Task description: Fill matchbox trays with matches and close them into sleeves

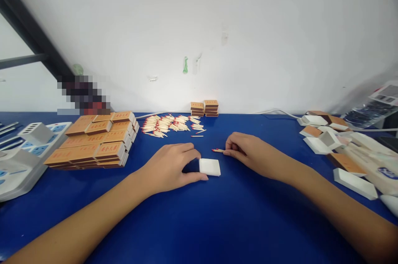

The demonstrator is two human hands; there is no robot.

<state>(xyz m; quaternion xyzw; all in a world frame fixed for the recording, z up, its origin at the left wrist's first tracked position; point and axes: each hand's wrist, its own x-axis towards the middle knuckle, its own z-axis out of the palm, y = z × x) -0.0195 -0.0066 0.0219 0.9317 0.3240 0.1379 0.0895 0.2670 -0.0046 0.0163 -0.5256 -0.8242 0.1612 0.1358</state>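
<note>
A small white matchbox tray [209, 167] lies on the blue table in front of me. My left hand [174, 166] holds it at the left end, thumb along the near side and index finger at the far corner. To the right of the tray, my right hand [244, 150] pinches a few red-tipped matches [219, 150], their heads pointing left. The other fingers of that hand are curled in. Beyond my hands is a loose pile of matches [168, 123], with several strays at its right side.
Stacked orange matchboxes [93, 141] stand at the left, beside a white power strip [34, 164]. Small matchbox stacks [204, 108] sit against the wall. On the right lie loose sleeves and white trays [354, 183], near a wipes pack [379, 168]. A white cable [276, 111] runs along the back.
</note>
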